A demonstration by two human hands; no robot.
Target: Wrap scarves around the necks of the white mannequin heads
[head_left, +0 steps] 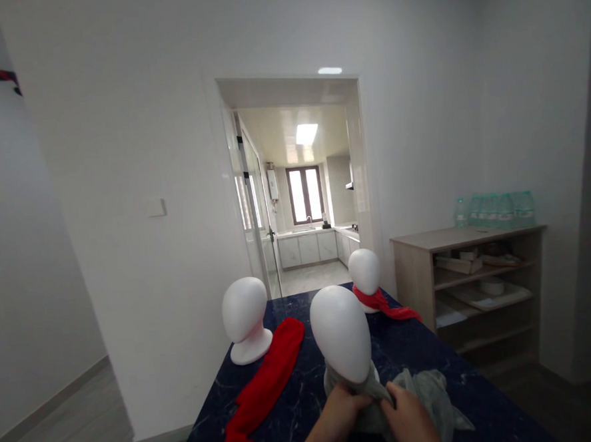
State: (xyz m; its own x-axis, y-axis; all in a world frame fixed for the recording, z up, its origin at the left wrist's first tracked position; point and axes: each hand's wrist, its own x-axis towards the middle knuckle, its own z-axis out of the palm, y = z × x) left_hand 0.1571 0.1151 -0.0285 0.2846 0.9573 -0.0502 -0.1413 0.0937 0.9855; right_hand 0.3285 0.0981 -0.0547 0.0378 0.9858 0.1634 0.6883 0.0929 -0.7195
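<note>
Ideally, the grey scarf [426, 400], gripped by the left hand [340, 408] and right hand [412, 420] below the nearest mannequin head [341, 335], is kept evenly tensioned against its neck.

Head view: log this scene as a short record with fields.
Left hand: grips grey scarf at the neck of the near mannequin head
Right hand: grips the same scarf
Red scarf: lies flat on dark marble table
Left mannequin head: bare
Far mannequin head: wears red scarf
Shelf unit: at right, bottles on top
</note>
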